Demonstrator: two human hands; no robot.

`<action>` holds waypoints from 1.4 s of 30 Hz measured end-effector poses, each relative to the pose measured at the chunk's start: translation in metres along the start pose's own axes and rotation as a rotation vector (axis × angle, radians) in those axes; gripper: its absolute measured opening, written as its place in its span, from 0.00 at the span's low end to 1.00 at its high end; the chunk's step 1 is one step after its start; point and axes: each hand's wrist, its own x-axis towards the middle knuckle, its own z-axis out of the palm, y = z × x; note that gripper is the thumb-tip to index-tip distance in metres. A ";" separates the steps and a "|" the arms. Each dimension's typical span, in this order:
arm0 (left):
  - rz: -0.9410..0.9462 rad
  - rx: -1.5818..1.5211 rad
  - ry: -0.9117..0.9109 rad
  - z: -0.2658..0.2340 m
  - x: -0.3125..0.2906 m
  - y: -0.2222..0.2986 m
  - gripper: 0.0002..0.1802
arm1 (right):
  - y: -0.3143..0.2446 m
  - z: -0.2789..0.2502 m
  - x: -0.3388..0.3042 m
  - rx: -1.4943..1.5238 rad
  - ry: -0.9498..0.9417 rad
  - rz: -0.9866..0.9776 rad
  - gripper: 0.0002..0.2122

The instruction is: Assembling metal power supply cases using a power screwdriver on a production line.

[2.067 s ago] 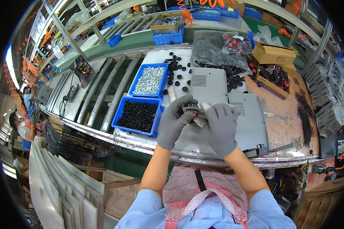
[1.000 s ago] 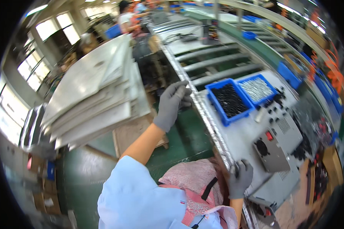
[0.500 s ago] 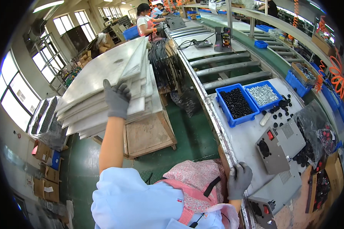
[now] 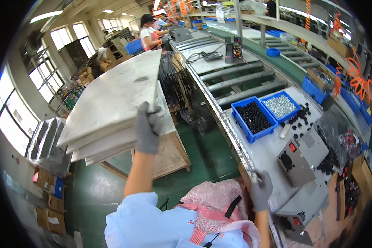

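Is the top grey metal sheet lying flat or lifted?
Lifted: the left hand grips the top grey metal sheet, its near edge raised above the stack.

Both hands wore soft grey cloth gloves: the left hand [image 4: 148,129] and the right hand [image 4: 261,191]. The flat sheets [image 4: 115,103] looked like dull, pale metal. The bins [image 4: 254,118] were shiny blue plastic. The tabletop [image 4: 273,153] was smooth grey metal. The pallet [image 4: 169,155] was rough wood.
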 end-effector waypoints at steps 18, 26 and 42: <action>-0.125 0.296 -0.697 0.075 -0.023 -0.078 0.23 | -0.152 -0.057 0.048 1.142 -0.337 0.600 0.38; -0.327 -0.127 -0.568 0.112 0.025 -0.129 0.24 | -0.075 -0.100 0.027 1.213 -0.070 0.463 0.35; -0.532 -0.773 -0.518 0.174 0.079 -0.210 0.30 | -0.094 -0.090 0.058 1.019 0.202 0.239 0.22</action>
